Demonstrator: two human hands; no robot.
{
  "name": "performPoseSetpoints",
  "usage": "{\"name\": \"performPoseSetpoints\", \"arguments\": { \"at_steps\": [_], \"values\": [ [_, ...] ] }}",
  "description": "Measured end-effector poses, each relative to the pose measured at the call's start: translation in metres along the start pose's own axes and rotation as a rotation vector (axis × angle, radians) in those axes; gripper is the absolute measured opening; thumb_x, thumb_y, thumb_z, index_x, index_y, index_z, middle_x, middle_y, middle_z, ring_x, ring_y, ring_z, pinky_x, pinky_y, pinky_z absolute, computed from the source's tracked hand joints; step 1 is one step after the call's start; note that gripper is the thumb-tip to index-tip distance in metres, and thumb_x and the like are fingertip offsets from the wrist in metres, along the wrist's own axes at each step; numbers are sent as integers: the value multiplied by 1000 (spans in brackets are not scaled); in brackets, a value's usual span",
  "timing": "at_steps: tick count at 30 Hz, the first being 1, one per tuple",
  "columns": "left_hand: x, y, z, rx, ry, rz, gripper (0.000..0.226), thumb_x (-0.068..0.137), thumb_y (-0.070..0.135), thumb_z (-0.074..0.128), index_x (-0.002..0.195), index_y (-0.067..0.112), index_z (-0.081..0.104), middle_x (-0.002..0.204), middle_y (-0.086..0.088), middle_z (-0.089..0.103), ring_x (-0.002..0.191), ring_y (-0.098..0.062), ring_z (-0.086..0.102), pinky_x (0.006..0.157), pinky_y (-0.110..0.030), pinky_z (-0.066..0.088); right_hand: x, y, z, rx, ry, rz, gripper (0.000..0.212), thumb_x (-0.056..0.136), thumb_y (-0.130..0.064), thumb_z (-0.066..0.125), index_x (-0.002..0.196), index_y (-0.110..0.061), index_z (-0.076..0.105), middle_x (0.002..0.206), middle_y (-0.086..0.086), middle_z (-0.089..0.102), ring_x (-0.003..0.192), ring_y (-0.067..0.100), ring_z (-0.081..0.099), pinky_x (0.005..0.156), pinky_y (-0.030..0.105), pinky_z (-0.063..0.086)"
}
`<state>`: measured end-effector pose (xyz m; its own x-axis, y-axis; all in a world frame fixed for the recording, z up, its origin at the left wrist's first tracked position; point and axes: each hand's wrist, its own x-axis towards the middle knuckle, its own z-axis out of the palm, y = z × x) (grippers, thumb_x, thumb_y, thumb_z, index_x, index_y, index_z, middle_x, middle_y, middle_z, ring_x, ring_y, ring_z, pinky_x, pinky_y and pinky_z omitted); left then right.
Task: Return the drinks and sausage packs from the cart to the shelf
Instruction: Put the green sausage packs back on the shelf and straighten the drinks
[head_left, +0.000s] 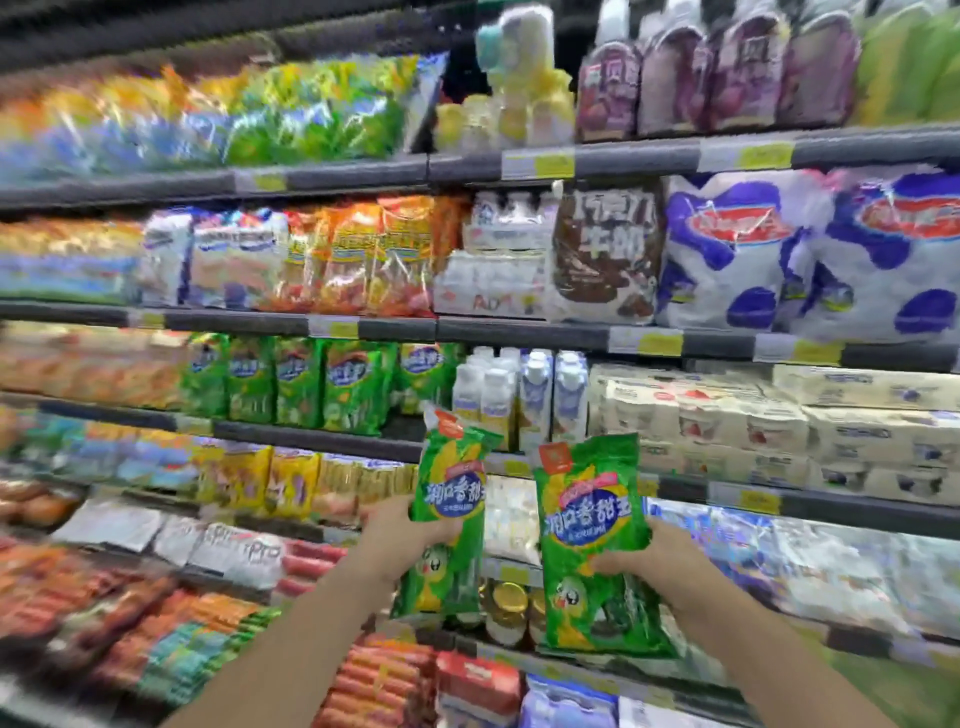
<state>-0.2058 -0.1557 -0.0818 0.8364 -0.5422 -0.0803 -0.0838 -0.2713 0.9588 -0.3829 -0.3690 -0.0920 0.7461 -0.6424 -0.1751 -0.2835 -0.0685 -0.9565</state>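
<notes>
I hold two green sausage packs upright in front of the chiller shelves. My left hand (402, 535) grips the left green pack (449, 499) at its middle. My right hand (641, 556) grips the right green pack (587, 530) from its right side. Both packs carry a blue oval label and a corn picture. A row of matching green packs (301, 384) stands on the third shelf (311, 435), up and to the left of my hands. The cart is out of view.
White drink bottles (519, 395) stand just behind the held packs. Cream yoghurt boxes (779, 426) fill the shelf to the right. Red sausage packs (379, 680) lie on the lowest shelf below my arms. Glass jars (506, 608) sit between the two held packs.
</notes>
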Motion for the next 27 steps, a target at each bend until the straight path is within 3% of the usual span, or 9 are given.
{"name": "performPoseSetpoints", "arguments": {
  "at_steps": [2, 7, 12, 14, 15, 17, 20, 24, 27],
  "values": [
    [16, -8, -33, -29, 47, -18, 10, 84, 16, 77, 89, 18, 68, 85, 0, 72, 74, -15, 66, 52, -21, 49, 13, -9, 33, -5, -7, -8, 49, 62, -8, 93, 95, -9, 57, 98, 6, 71, 92, 24, 66, 88, 41, 52],
    [60, -13, -80, -121, 114, -52, 11, 86, 16, 76, 92, 14, 67, 86, -4, 71, 77, -17, 62, 60, -27, 43, 44, -23, 86, -3, -131, -11, 55, 56, -10, 96, 104, -17, 69, 90, 3, 81, 95, 28, 74, 96, 51, 54],
    [107, -2, -84, -169, 149, -74, 13, 84, 15, 77, 84, 10, 65, 84, -12, 72, 70, -20, 61, 58, -28, 45, 77, -37, 98, 2, -197, -71, 41, 66, -8, 91, 97, -20, 68, 78, -7, 79, 85, 15, 72, 75, 33, 52],
    [124, 7, -84, -228, 147, -94, 42, 76, 27, 85, 105, 6, 63, 94, -11, 75, 81, -17, 70, 69, -29, 57, 94, -41, 99, 10, -222, -70, 45, 65, -10, 92, 101, -19, 66, 85, -3, 79, 88, 18, 73, 77, 35, 54],
    [131, 12, -82, -239, 136, -106, 74, 70, 35, 88, 128, 4, 54, 119, -14, 68, 106, -23, 66, 89, -38, 55, 103, -42, 99, 10, -235, -65, 48, 65, -12, 92, 104, -18, 66, 90, 0, 80, 90, 20, 74, 82, 39, 56],
    [149, 17, -80, -223, 135, -118, 100, 77, 33, 83, 153, 7, 23, 156, -15, 30, 141, -35, 33, 111, -54, 28, 119, -46, 100, 8, -255, -62, 48, 65, -13, 92, 106, -17, 68, 93, 3, 81, 92, 23, 76, 91, 48, 57],
    [168, 21, -80, -204, 128, -135, 100, 79, 27, 82, 154, 8, 19, 157, -14, 27, 143, -35, 27, 114, -54, 22, 140, -53, 104, 19, -269, -78, 47, 63, -13, 91, 105, -14, 71, 94, 4, 81, 95, 25, 76, 96, 51, 55],
    [200, 7, -88, -214, 72, -113, 132, 40, 47, 97, 148, 7, 31, 147, -11, 44, 134, -35, 42, 113, -57, 31, 162, -62, 111, 26, -250, -99, 43, 69, -10, 89, 107, -13, 69, 98, 4, 80, 98, 24, 74, 99, 50, 52],
    [215, 9, -96, -247, 50, -118, 127, 49, 49, 95, 152, 14, 28, 155, -11, 36, 139, -34, 37, 116, -57, 26, 171, -69, 120, 56, -231, -89, 41, 71, -9, 88, 107, -13, 68, 98, 5, 80, 99, 24, 74, 98, 50, 53]
  ]
}}
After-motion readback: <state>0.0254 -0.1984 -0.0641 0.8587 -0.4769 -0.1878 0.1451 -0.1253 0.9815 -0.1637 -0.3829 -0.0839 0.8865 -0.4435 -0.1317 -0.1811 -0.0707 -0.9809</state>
